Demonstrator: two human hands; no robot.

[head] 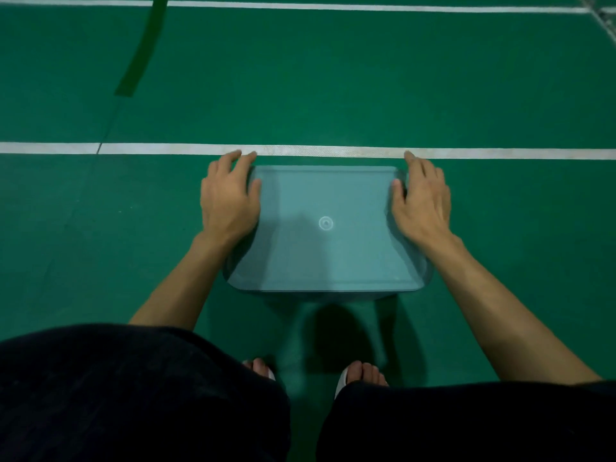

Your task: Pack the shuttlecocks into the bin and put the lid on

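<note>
Lid [325,248]: translucent, flat atop the bin [330,296]; contents hidden.
Bin: on the green court floor [333,78], just near of a white line [500,153].
Left hand [230,198]: fingers spread along the lid's left edge, thumb on top.
Right hand [421,201]: likewise at the right edge.
</note>
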